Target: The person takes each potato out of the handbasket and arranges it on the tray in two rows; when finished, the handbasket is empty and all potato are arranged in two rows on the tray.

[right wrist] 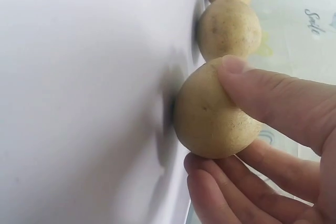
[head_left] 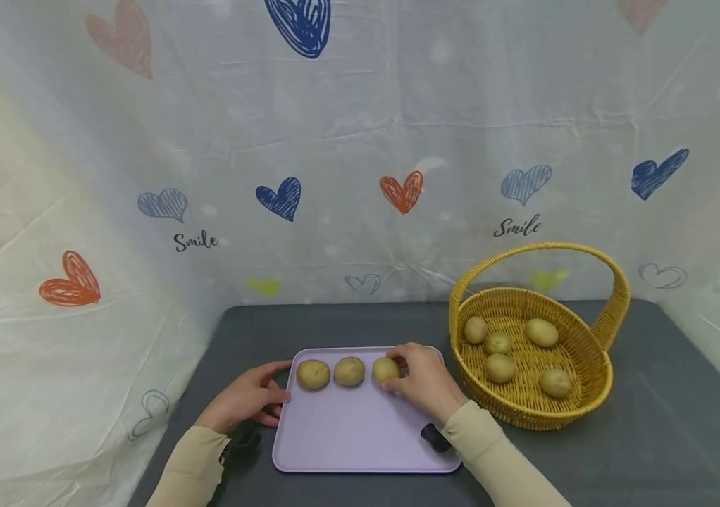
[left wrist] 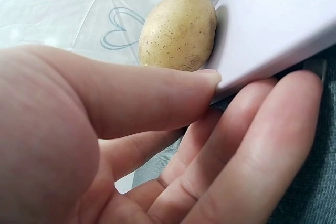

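Observation:
A lilac rectangular tray (head_left: 360, 429) lies on the dark tabletop. Along its far side, two potatoes (head_left: 313, 374) (head_left: 349, 372) sit in a row. At the row's right end, my right hand (head_left: 426, 380) pinches a third potato (right wrist: 215, 114) between thumb and fingers, at the tray's surface. My left hand (head_left: 247, 396) holds the tray's left rim. In the left wrist view, its thumb lies at the rim beside a potato (left wrist: 178, 30), with the other fingers bent at the edge below.
A yellow wicker basket (head_left: 528, 419) with a tall handle stands right of the tray, holding several potatoes (head_left: 542, 332). A black band (head_left: 435, 437) sits by the right wrist. Behind the table hangs a pale curtain (head_left: 334, 239) printed with hearts.

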### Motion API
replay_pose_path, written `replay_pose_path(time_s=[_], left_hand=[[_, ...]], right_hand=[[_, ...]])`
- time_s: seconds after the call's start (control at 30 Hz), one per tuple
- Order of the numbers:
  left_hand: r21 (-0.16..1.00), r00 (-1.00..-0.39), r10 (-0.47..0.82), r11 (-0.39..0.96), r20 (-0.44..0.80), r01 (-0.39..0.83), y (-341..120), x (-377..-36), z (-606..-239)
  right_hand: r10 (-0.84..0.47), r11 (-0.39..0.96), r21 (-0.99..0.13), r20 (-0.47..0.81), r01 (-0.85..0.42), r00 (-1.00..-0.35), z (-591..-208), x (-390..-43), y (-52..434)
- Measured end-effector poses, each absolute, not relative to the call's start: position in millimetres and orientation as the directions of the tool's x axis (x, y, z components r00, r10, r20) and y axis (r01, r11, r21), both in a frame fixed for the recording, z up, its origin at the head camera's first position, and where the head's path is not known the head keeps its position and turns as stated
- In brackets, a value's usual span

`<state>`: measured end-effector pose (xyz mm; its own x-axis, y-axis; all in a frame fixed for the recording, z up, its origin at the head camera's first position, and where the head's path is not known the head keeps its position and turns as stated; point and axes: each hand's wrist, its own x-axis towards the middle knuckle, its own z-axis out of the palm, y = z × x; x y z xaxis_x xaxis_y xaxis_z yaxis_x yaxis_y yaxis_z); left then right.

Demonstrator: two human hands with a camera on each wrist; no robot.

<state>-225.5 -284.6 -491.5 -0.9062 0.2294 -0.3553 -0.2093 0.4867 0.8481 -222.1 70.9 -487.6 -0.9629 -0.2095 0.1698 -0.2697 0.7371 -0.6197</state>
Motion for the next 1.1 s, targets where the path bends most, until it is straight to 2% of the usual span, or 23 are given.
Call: replay_pose_path(time_s=[0.8,1.1], left_hand=[[0.840,-0.904,0.227,0.499,-0.362,-0.211,-282.8,-225.8,-486.8],[0.840,-0.901,0.237,0.501,-0.363,-0.207,-283.2,-227.2,-487.9]], right_hand=[[-0.204,0.732,-0.621,0.192,-0.280,-0.960,-489.9,-223.2,69.3],[-0.207,0.705,-0.660,0.161,-0.261,-0.965,-490.2,-223.9,68.0]])
